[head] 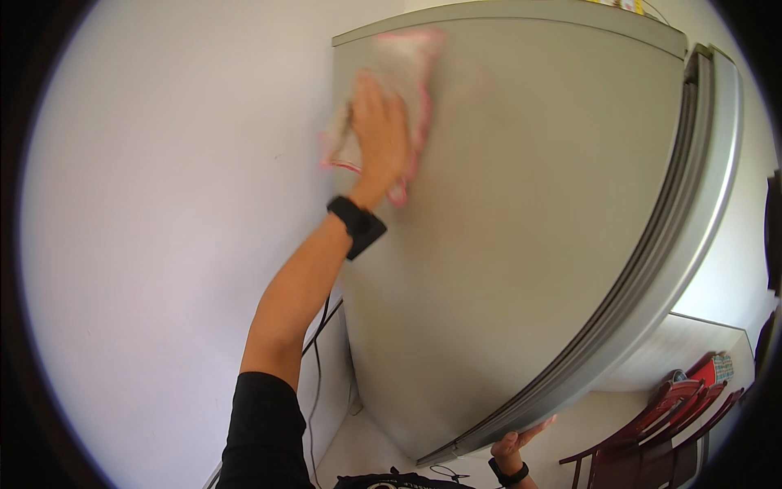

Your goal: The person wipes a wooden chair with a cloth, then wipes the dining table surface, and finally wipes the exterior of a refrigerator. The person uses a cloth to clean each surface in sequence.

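Note:
My left hand (382, 128) is spread over a pale cloth with pink edging (403, 61), pressing it against the upper side panel of a grey refrigerator (519, 214). The cloth looks blurred and reaches past the panel's rear edge, beside the wall. Low in the view, my right hand (513, 443) is by the front of the curved refrigerator door (724, 140). Its thumb and a finger stand apart, and nothing shows in it. Whether it touches the door is hard to tell. The door appears closed against its dark gasket.
A white wall (153, 214) rises close on the left. Black cables (316, 360) hang between it and the refrigerator down to the floor (360, 452). Dark red wooden chairs (657, 415) stand at the lower right, with a red item (708, 370) on or behind them.

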